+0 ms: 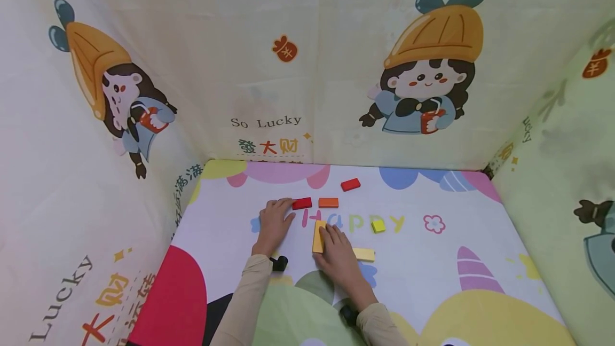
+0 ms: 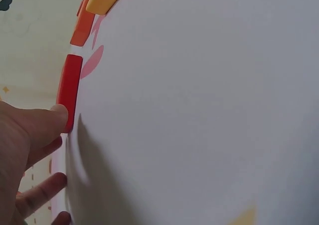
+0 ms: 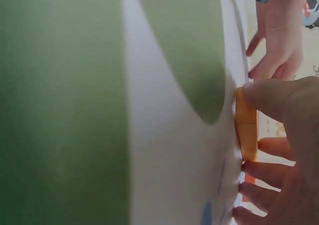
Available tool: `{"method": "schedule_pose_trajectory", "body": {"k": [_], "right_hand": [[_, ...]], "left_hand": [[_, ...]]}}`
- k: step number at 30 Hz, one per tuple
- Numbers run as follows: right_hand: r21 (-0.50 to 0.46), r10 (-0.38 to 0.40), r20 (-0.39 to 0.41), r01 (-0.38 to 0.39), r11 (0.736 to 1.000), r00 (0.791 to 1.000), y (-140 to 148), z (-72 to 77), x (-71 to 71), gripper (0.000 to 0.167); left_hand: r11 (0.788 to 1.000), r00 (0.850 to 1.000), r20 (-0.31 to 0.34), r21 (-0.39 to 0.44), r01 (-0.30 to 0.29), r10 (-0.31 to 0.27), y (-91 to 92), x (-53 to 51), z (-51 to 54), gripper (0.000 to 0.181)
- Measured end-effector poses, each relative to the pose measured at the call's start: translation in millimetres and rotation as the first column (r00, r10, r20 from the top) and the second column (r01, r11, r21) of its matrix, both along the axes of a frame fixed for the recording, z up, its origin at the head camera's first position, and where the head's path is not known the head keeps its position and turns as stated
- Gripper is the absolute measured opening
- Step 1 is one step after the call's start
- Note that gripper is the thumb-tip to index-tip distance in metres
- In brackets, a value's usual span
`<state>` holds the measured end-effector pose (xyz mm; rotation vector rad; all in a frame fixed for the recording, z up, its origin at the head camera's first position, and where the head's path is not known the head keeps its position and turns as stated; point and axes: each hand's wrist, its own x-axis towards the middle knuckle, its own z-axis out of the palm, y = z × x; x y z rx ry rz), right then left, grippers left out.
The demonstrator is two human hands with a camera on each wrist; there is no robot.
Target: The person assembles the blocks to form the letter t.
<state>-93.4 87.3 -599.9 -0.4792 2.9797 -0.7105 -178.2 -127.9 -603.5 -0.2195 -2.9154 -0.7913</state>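
My left hand [image 1: 275, 224] is at the left end of a red block [image 1: 302, 203]. In the left wrist view, its thumb [image 2: 57, 116] lies on the red block [image 2: 71, 85] and a finger shows behind that end. An orange block [image 1: 329, 203] lies just right of the red one, a small gap between them. Nearer to me, my right hand [image 1: 338, 254] holds two yellow-orange blocks [image 1: 317, 239], thumb on one side and fingers on the other. A seam between these blocks [image 3: 246, 135], placed end to end, shows in the right wrist view.
A second red block [image 1: 351, 185] lies farther back. Right of my right hand are a small yellow block [image 1: 378, 226] and a pale yellow block [image 1: 365, 254]. A printed cloth [image 1: 408, 266] covers the table, with patterned curtains [image 1: 336, 79] around it.
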Motion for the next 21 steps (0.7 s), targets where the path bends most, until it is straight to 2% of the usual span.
{"method": "schedule_pose_trajectory", "body": {"k": [3, 7, 16, 21], "right_hand": [[-0.008, -0.02, -0.034, 0.019, 1.0, 0.999, -1.5, -0.7, 1.5, 0.072], [-0.028, -0.042, -0.028, 0.042, 0.999, 0.999, -2.7, -1.1, 2.6, 0.072], [-0.035, -0.065, 0.01, 0.066, 0.997, 0.998, -4.2, -5.3, 2.5, 0.073], [-0.038, -0.068, 0.012, 0.068, 0.997, 0.998, -5.5, -5.0, 2.8, 0.074]], "left_hand": [[1.0, 1.0, 0.004, 0.018, 0.002, -0.002, 1.5, -1.4, -0.2, 0.049], [0.999, 1.0, -0.002, 0.043, 0.011, -0.011, 4.7, -4.7, 2.0, 0.052], [0.999, 0.998, 0.033, -0.015, 0.048, -0.048, 9.0, -19.1, -0.7, 0.052], [0.998, 0.998, 0.024, -0.027, 0.062, -0.062, 9.0, -24.7, -3.4, 0.049]]}}
